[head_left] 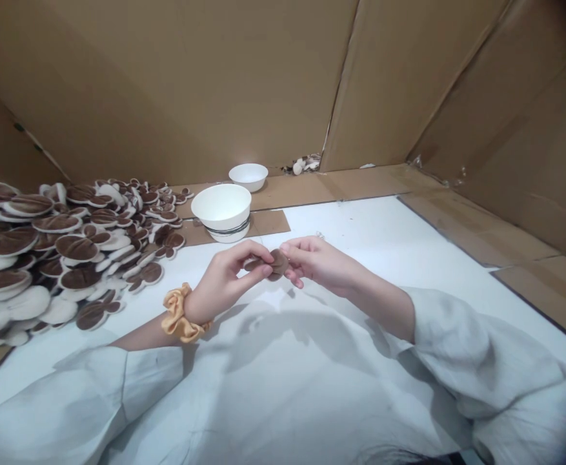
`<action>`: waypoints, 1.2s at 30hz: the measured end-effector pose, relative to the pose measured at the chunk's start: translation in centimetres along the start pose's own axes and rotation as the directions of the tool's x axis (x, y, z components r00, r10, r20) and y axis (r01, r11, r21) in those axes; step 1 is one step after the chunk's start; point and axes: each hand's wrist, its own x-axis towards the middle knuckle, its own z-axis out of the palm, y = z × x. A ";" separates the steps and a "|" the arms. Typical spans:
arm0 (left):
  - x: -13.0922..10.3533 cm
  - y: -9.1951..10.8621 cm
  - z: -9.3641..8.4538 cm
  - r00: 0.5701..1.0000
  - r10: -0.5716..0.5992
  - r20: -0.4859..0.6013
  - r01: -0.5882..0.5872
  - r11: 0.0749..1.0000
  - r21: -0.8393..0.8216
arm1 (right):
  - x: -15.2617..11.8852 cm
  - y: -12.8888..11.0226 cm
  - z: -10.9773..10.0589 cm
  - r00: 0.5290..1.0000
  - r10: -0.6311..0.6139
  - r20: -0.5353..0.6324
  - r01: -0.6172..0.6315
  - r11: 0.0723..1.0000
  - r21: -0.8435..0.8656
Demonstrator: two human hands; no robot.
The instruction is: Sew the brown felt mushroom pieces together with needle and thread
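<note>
My left hand (pixel 237 274), with a yellow scrunchie (pixel 182 313) on its wrist, pinches a small brown plush piece (pixel 277 266) between thumb and fingers. It is held above the white tabletop in front of me. From the other side, my right hand (pixel 319 261) has thumb and forefinger closed at the piece's right edge. Its lower fingers are curled loosely below. Whether anything finer, such as a thread, sits between the right fingertips is too small to tell. Part of the piece is hidden behind the left fingers.
On the left lies a large heap of brown-and-white plush pieces (pixel 79 248), several with rounded ear shapes. A white bowl (pixel 221 210) with dark strands around it stands beyond my hands, and a smaller white bowl (pixel 248 175) behind it. Cardboard walls (pixel 190 84) enclose the white tabletop (pixel 360 226).
</note>
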 end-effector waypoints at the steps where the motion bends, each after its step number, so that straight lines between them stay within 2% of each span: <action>1: 0.1 -0.1 0.0 1.000 -0.002 -0.012 0.001 0.998 -0.058 | 0.0 0.0 0.0 1.000 0.014 0.016 -0.015 0.999 0.030; 3: 0.2 -0.3 0.0 0.999 -0.023 -0.039 0.017 0.988 -0.154 | -0.1 -0.1 0.1 1.000 0.005 0.027 -0.006 0.998 0.056; 6: 0.2 -0.3 0.1 0.992 -0.083 -0.091 0.061 0.973 -0.223 | -0.3 0.0 0.3 0.992 -0.116 -0.049 0.115 0.993 -0.018; 8: 0.1 -0.2 0.1 0.987 -0.107 -0.118 0.075 0.966 -0.246 | -0.5 0.1 0.4 0.969 -0.237 -0.064 0.228 0.965 -0.129; 11: 0.1 -0.1 0.1 0.983 -0.113 -0.146 0.070 0.961 -0.268 | -0.6 0.3 0.6 0.924 -0.383 -0.013 0.365 0.891 -0.271; 15: 0.1 -0.1 0.2 0.977 -0.111 -0.181 0.055 0.957 -0.286 | -0.2 0.8 0.5 0.872 -0.486 -0.056 0.453 0.846 -0.281; 20: 0.0 -0.1 0.4 0.974 -0.117 -0.195 0.053 0.951 -0.305 | 0.1 1.2 0.6 0.845 -0.525 -0.100 0.488 0.835 -0.254; 26: -0.2 0.1 0.6 0.973 -0.125 -0.192 0.062 0.951 -0.304 | 0.1 1.6 0.6 0.847 -0.530 -0.048 0.499 0.822 -0.274; 36: -0.3 0.3 0.5 0.978 -0.113 -0.175 0.067 0.966 -0.250 | 0.0 1.6 0.6 0.840 -0.538 -0.065 0.506 0.821 -0.264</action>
